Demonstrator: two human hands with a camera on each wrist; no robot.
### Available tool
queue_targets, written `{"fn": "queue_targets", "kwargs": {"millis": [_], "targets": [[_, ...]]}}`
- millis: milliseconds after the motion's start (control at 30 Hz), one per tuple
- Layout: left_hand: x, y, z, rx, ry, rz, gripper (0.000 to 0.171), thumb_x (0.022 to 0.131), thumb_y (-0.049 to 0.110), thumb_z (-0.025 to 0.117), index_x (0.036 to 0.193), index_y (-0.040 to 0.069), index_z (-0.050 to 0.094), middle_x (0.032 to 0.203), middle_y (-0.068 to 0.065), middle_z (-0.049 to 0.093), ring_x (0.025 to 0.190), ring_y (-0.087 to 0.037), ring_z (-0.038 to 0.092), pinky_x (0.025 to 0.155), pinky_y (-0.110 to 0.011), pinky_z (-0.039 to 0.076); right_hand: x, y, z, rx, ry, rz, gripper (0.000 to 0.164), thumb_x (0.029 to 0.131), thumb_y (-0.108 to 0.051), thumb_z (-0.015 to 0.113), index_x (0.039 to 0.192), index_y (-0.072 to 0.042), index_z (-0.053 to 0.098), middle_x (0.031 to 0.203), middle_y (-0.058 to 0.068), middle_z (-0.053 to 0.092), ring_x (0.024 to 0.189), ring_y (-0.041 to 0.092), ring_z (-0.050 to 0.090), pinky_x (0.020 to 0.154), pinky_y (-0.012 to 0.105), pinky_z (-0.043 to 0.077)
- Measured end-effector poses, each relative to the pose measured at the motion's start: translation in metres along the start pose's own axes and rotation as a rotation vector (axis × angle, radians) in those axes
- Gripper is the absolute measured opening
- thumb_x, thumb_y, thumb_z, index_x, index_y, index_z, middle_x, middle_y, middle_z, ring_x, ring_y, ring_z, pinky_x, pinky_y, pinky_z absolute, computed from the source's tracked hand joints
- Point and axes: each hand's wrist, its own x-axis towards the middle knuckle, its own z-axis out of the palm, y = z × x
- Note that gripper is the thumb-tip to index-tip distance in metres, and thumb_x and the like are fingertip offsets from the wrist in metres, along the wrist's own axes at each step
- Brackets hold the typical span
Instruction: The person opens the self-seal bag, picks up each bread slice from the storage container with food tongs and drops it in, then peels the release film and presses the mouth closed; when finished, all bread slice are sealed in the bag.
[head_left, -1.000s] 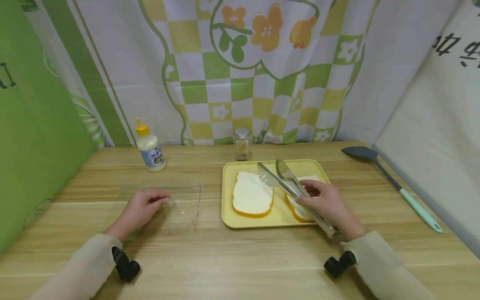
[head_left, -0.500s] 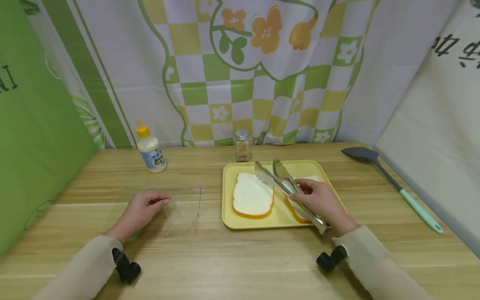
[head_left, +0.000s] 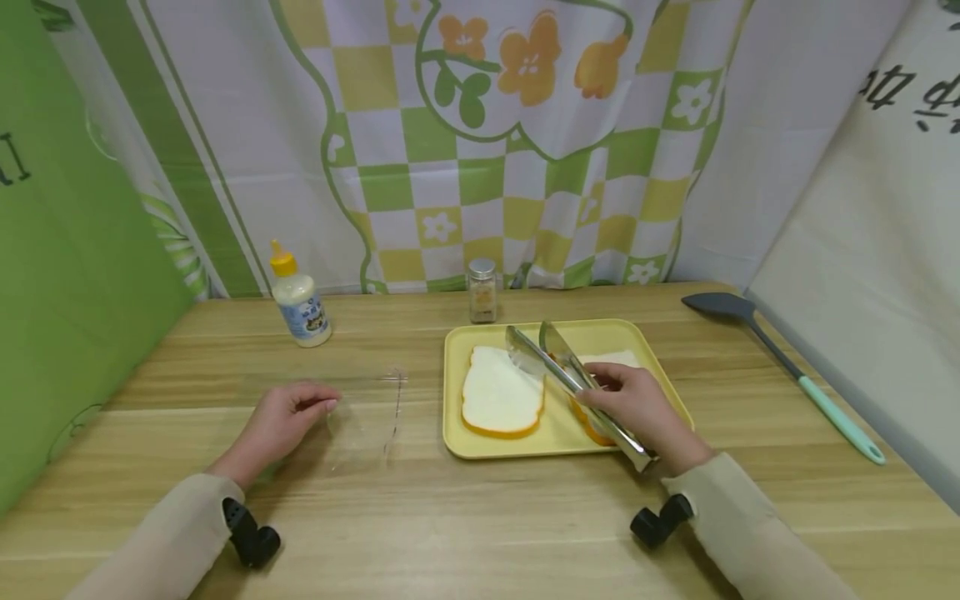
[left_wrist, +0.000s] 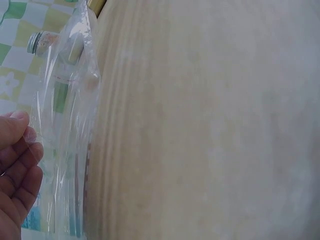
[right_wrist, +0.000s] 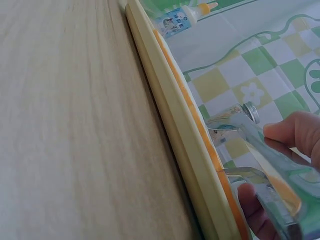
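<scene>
In the head view my left hand (head_left: 288, 412) pinches a clear plastic bag (head_left: 367, 425) lying over the table. The left wrist view shows the bag (left_wrist: 65, 150) raised at the thumb and fingertips. My right hand (head_left: 645, 400) grips metal tongs (head_left: 611, 429), whose two arms stand apart above a yellow tray (head_left: 465, 446). One tong tip is over the upper right corner of the left bread slice (head_left: 495, 392); whether it touches is unclear. A second bread slice (head_left: 588, 421) lies to the right, partly hidden by the tongs and right hand.
Behind the tray stands a small glass spice jar (head_left: 482, 292) with a metal lid. A squeeze bottle (head_left: 302, 307) with a yellow cap is at the back left. On the right lies a spatula (head_left: 780, 354) with a mint handle. A checked curtain (head_left: 495, 200) hangs behind.
My right hand has moved slightly left with the tongs, bringing their tips further over the left bread slice. The left hand keeps its place on the bag.
</scene>
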Motion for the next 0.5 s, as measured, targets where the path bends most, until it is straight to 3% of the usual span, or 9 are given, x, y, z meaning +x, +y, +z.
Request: {"fn": "queue_targets", "kwargs": {"millis": [500], "targets": [[-0.0004,-0.0004,-0.0003,0.001,-0.004,-0.008,0.016,0.089,0.008,0.061,0.1,0.002,0.07,0.101,-0.014,0.067,0.091,-0.025,0.062,0.069,-0.026,0.049,-0.001,-0.0075,0.0103,0.058,-0.034,0.005,0.054,0.081,-0.025,0.071,0.126,0.001,0.055,0.115,0.019,0.061,0.1,0.024,0.057,0.078,0.027,0.046]]}}
